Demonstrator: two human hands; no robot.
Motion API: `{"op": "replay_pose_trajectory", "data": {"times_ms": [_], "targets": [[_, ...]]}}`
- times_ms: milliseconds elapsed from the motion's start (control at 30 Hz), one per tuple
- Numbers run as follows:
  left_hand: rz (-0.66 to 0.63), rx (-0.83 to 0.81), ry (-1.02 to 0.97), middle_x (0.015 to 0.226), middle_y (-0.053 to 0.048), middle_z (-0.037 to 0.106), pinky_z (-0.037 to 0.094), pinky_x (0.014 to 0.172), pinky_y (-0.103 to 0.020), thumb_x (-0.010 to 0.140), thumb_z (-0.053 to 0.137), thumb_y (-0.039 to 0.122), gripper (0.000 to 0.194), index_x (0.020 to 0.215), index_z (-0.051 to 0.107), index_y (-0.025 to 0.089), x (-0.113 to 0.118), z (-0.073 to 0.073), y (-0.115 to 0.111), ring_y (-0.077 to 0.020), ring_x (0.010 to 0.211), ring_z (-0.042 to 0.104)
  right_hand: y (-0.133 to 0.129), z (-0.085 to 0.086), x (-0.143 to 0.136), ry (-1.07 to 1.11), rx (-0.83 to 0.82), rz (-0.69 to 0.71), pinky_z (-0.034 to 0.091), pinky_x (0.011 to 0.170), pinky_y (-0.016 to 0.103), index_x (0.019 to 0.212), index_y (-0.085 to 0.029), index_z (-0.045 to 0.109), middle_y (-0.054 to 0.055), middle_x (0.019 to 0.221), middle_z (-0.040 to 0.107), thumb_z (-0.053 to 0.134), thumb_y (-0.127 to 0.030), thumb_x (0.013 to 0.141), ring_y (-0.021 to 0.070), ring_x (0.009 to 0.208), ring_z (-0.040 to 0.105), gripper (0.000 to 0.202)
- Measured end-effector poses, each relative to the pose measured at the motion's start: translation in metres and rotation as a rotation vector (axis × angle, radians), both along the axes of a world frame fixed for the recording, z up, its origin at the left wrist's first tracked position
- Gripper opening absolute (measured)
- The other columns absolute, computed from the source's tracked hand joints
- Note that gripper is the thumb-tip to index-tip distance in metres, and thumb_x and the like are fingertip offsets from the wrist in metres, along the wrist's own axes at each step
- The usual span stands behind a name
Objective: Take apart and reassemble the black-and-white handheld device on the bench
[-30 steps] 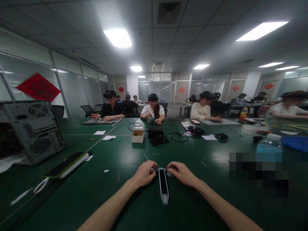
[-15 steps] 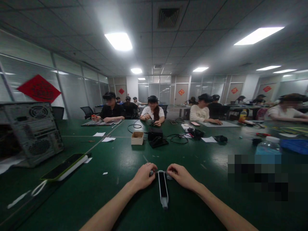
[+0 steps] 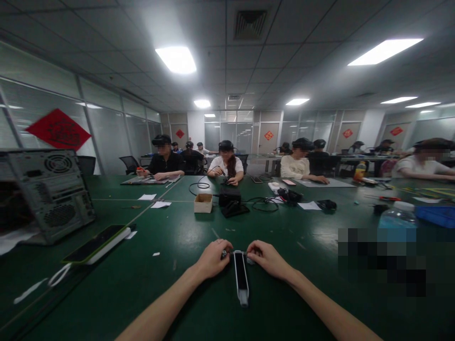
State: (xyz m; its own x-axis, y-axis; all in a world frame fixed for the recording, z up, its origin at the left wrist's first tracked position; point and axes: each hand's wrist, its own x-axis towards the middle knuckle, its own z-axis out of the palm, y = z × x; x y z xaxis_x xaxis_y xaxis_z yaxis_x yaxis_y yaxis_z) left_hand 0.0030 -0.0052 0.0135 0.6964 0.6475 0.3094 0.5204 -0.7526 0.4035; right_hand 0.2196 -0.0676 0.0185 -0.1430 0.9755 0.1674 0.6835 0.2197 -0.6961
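Before me on the green table [image 3: 170, 293] lies a long slim device [image 3: 241, 274] with a white frame, a dark face and a pale narrow tip pointing towards me. At its far end, my left hand [image 3: 214, 258] is on the left with fingers pinched together; a small dark and grey piece [image 3: 223, 255] shows at the fingertips. My right hand [image 3: 267, 258] is closed the same way on the right, beside a small grey piece [image 3: 250, 260]. Whatever the fingertips grip is mostly hidden and too small to name.
Farther off are a small open cardboard box [image 3: 203, 203], a black box [image 3: 229, 197] and cables. To the left lie a phone-like slab with a green edge [image 3: 94, 244] and a computer case [image 3: 53, 199]. A water bottle [image 3: 398, 216] stands right. Several people sit opposite.
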Motion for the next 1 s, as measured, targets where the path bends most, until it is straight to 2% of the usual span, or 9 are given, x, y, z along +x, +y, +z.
{"op": "replay_pose_trajectory", "data": {"times_ms": [300,533,667,867,1000], "targets": [[0.008,-0.015,0.008,0.094,-0.005,0.060,0.042,0.078,-0.029,0.079,0.047,0.014,0.023,0.099,0.057,0.017,-0.0005,0.0016,-0.0009,-0.0170,0.086,0.054,-0.0004,0.0004,0.0021,-0.064,-0.003,0.010,0.043,0.068,0.026,0.091,-0.018,0.064,0.004,0.090,0.061,0.047,-0.034,0.088,0.0153,0.079,0.054,0.024],[0.014,-0.009,0.023,0.095,-0.005,0.061,0.043,0.080,-0.030,0.078,0.048,0.013,0.023,0.098,0.057,0.017,-0.0003,0.0009,-0.0001,-0.0171,0.087,0.054,0.0032,-0.0039,0.0022,-0.074,0.023,0.008,0.043,0.071,0.027,0.091,-0.018,0.065,0.005,0.090,0.061,0.046,-0.036,0.089,0.0162,0.081,0.055,0.027],[0.014,-0.009,0.021,0.095,-0.004,0.061,0.043,0.079,-0.030,0.078,0.047,0.014,0.022,0.098,0.057,0.017,0.0003,-0.0001,0.0006,-0.0171,0.087,0.054,0.0033,-0.0046,0.0023,-0.039,0.011,0.004,0.043,0.066,0.026,0.098,-0.018,0.062,0.003,0.087,0.061,0.047,-0.037,0.088,0.0151,0.075,0.054,0.026],[0.000,-0.017,0.006,0.095,-0.004,0.060,0.043,0.080,-0.030,0.080,0.048,0.015,0.021,0.099,0.057,0.018,-0.0009,0.0016,-0.0010,-0.0167,0.086,0.054,0.0010,-0.0013,0.0009,-0.071,-0.001,-0.013,0.042,0.066,0.026,0.086,-0.017,0.064,0.004,0.086,0.060,0.044,-0.038,0.090,0.0156,0.076,0.054,0.030],[0.006,-0.041,0.018,0.097,-0.004,0.060,0.043,0.081,-0.030,0.081,0.048,0.016,0.021,0.099,0.057,0.017,-0.0018,0.0057,-0.0034,-0.0168,0.088,0.054,-0.0002,0.0009,0.0008,-0.078,-0.001,-0.013,0.042,0.068,0.026,0.085,-0.017,0.065,0.005,0.087,0.061,0.042,-0.038,0.091,0.0158,0.078,0.055,0.032]]}}
